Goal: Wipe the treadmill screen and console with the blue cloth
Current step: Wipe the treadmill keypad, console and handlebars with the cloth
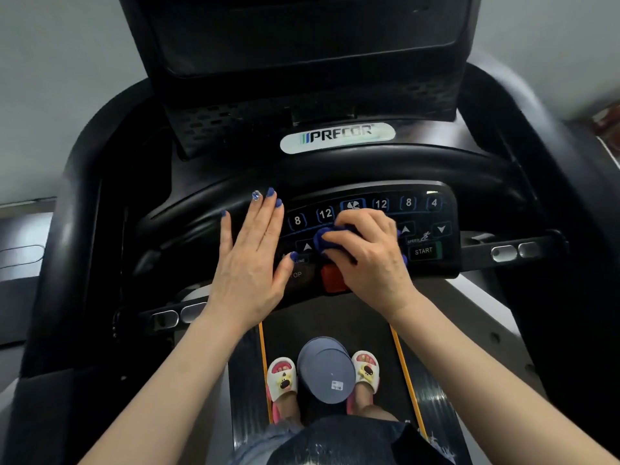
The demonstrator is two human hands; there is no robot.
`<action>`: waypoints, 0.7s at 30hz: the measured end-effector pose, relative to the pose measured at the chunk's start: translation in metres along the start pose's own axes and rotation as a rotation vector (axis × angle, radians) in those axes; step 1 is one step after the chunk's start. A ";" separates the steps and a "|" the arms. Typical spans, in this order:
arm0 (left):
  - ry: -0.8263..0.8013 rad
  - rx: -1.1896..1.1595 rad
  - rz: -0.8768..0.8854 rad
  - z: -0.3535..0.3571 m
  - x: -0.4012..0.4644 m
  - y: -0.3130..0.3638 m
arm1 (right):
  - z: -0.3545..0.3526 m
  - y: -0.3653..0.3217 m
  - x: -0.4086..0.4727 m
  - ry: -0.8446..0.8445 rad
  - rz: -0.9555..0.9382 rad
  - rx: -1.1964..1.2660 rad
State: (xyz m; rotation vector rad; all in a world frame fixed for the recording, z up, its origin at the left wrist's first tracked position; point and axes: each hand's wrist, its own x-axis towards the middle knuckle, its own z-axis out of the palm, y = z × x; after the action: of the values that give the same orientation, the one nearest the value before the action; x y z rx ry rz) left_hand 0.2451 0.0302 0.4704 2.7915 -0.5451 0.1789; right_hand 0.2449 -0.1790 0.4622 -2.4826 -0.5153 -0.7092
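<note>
The black treadmill console (432, 223) with numbered buttons lies in the middle of the view. Above it stands the dark screen (302, 35), tilted toward me. My right hand (365, 253) grips the bunched blue cloth (323, 238) and presses it onto the centre of the button panel, just above a red stop button (333, 280). My left hand (251, 253) lies flat with straight fingers on the console's left part, covering some buttons there. Most of the cloth is hidden under my right hand.
A curved black handlebar (335, 169) runs between console and screen. Side rails with silver grip sensors (513, 251) stick out left and right. Below, my feet in slippers stand on the belt (335, 320) beside a grey round object (327, 369).
</note>
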 end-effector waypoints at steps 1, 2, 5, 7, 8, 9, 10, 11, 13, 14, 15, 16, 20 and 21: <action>0.005 -0.012 0.001 0.001 0.000 0.000 | -0.001 0.001 -0.003 0.018 0.027 -0.047; 0.010 -0.022 0.001 0.001 0.000 0.000 | -0.002 0.001 -0.005 0.032 0.049 -0.077; 0.023 -0.043 0.004 0.002 0.001 -0.001 | 0.005 -0.005 -0.004 0.071 0.099 -0.058; 0.034 -0.051 0.011 0.003 0.000 -0.002 | 0.013 -0.012 0.002 0.097 0.132 -0.020; 0.040 -0.056 0.016 0.004 0.001 -0.002 | 0.015 -0.015 0.004 0.105 0.139 -0.008; 0.046 -0.061 0.018 0.004 0.001 -0.003 | 0.016 -0.015 0.004 0.106 0.137 -0.005; 0.050 -0.068 0.021 0.004 0.001 -0.003 | 0.015 -0.013 0.002 0.103 0.129 -0.011; 0.052 -0.076 0.023 0.004 0.001 -0.003 | 0.013 -0.011 0.000 0.104 0.121 -0.020; 0.055 -0.090 0.025 0.004 0.001 -0.003 | 0.011 -0.009 -0.003 0.127 0.129 -0.031; 0.059 -0.090 0.025 0.004 0.001 -0.004 | 0.013 -0.011 -0.001 0.144 0.147 -0.028; 0.061 -0.089 0.027 0.005 0.001 -0.004 | 0.017 -0.015 0.003 0.160 0.171 -0.024; 0.059 -0.085 0.029 0.005 0.001 -0.004 | 0.021 -0.019 0.007 0.171 0.189 -0.019; 0.047 -0.080 0.037 0.005 0.001 -0.005 | 0.021 -0.020 0.009 0.163 0.157 -0.027; 0.043 -0.079 0.038 0.005 0.001 -0.005 | 0.018 -0.017 0.006 0.163 0.153 -0.036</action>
State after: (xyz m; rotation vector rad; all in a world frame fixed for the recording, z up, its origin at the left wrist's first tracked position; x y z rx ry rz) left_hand 0.2482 0.0331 0.4643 2.6957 -0.5826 0.2197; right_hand 0.2488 -0.1537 0.4585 -2.4390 -0.2522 -0.8556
